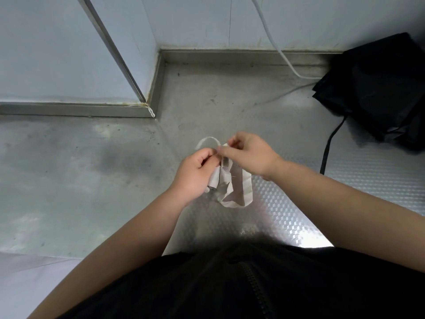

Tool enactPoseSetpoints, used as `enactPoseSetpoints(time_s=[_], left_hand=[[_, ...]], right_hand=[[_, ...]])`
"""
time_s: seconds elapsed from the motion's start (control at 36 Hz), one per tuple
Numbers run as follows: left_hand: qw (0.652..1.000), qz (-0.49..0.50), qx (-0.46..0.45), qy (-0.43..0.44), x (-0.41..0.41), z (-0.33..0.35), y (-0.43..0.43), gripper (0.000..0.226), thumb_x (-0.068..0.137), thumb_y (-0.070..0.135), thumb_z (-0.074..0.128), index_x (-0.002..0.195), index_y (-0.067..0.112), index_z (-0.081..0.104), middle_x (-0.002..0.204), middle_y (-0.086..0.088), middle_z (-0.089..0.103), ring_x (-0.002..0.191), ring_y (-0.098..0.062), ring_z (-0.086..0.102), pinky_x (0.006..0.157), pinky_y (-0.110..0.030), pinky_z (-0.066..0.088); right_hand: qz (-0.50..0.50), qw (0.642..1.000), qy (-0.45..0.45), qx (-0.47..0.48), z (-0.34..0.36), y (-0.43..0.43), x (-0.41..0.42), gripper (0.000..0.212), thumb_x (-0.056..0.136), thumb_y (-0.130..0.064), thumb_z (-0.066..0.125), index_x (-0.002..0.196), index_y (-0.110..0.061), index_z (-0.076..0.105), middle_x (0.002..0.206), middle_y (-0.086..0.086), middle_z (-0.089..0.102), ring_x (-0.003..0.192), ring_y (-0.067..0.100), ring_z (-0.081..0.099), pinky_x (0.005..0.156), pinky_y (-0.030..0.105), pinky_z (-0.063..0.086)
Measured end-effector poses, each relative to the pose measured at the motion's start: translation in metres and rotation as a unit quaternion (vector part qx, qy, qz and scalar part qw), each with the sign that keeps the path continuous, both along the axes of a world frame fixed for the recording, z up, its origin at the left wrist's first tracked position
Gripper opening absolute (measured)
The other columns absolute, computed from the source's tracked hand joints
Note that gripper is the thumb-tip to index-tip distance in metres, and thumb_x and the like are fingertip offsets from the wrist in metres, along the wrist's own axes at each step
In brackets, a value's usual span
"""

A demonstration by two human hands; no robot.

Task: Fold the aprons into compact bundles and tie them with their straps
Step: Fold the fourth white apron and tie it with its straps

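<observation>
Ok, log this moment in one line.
step: tying | left hand: grips apron bundle | right hand: pinches strap

— Where's the apron strap [246, 187]?
— Between the fingers [208, 156] of the left hand [195, 178] and right hand [250, 155], above the tabletop [92, 180].
— The fabric bundle [379, 88]?
— Right of the fingers, farther back, by the wall [299, 19].

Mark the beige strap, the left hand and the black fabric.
beige strap [247, 187]: head view, on its hanging loop.
left hand [195, 174]: head view, on its back.
black fabric [377, 88]: head view, on its folded top.
</observation>
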State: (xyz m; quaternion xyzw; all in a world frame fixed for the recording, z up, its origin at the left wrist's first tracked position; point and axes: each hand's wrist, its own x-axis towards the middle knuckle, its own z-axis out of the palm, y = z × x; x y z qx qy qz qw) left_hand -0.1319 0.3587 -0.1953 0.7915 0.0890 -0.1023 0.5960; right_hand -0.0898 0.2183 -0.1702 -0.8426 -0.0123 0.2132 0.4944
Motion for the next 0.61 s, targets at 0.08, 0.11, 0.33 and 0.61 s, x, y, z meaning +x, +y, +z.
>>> enactPoseSetpoints(time_s=[0.08, 0.11, 0.33, 0.61], left_hand=[[1.0, -0.003, 0.009, -0.008, 0.002, -0.001, 0.003, 0.032, 0.093, 0.017, 0.053, 0.067, 0.033, 0.062, 0.068, 0.007, 0.057, 0.067, -0.011, 0.05, 0.066, -0.032, 0.041], [1.0, -0.007, 0.012, -0.012, 0.003, -0.002, 0.004, 0.031, 0.093, 0.017, 0.053, 0.068, 0.033, 0.062, 0.068, 0.008, 0.058, 0.068, -0.011, 0.05, 0.066, -0.032, 0.042], [0.995, -0.083, 0.048, -0.024, 0.001, 0.004, 0.01, 0.024, 0.096, 0.016, 0.051, 0.082, 0.034, 0.06, 0.081, 0.001, 0.066, 0.073, -0.011, 0.057, 0.068, -0.023, 0.045], [0.97, -0.064, 0.179, -0.155, -0.004, -0.003, 0.011, 0.014, 0.09, 0.015, 0.057, 0.093, 0.011, 0.07, 0.083, -0.007, 0.067, 0.079, -0.025, 0.062, 0.073, -0.034, 0.049]], right_hand=[[0.042, 0.999, -0.026, -0.022, -0.001, 0.001, -0.007, 0.014, 0.089, -0.022, 0.064, 0.076, -0.017, 0.058, 0.069, -0.006, 0.056, 0.064, 0.008, 0.051, 0.064, 0.019, 0.041], [0.04, 0.999, -0.031, -0.01, -0.002, 0.001, -0.009, 0.011, 0.089, -0.02, 0.063, 0.079, -0.015, 0.061, 0.072, -0.002, 0.059, 0.068, 0.011, 0.053, 0.068, 0.023, 0.044], [-0.062, 0.998, -0.006, 0.014, -0.008, 0.005, -0.011, 0.016, 0.088, -0.016, 0.062, 0.081, -0.003, 0.068, 0.065, -0.002, 0.056, 0.058, 0.009, 0.049, 0.059, 0.023, 0.041], [0.248, 0.896, -0.217, -0.296, 0.006, 0.005, -0.01, 0.022, 0.096, -0.012, 0.041, 0.096, -0.004, 0.062, 0.091, 0.014, 0.057, 0.087, 0.029, 0.054, 0.069, 0.029, 0.032]])
